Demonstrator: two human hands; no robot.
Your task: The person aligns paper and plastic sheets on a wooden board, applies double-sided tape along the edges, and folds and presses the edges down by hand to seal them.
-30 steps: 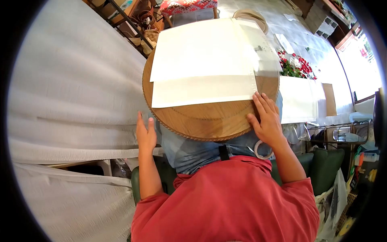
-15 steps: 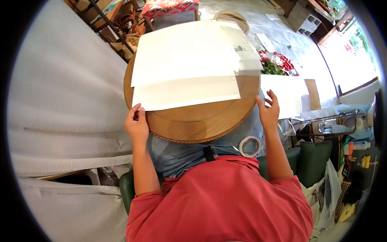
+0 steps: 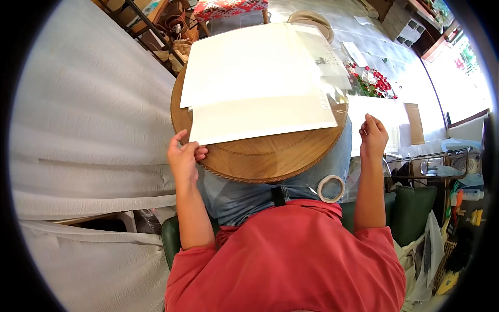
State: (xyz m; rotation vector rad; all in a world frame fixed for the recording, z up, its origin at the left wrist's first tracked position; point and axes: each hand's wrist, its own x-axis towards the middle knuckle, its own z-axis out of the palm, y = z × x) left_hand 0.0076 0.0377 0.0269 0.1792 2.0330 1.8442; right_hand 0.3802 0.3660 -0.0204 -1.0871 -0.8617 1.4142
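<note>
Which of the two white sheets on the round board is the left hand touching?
The lower sheet, nearest the person: the left hand holds its near left corner. The upper sheet overlaps it farther back on the board, untouched.

You see a roll of tape [image 3: 331,188] on your lap, red flowers [image 3: 375,83] on the floor ahead, and white cloth [image 3: 88,130] draped at your left.

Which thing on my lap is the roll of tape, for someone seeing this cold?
Start at the big round wooden board on the person's lap, with white paper sheets on top. Just below its near edge, toward the right hand, the roll of tape lies on the jeans: a small white ring with an open middle.
</note>
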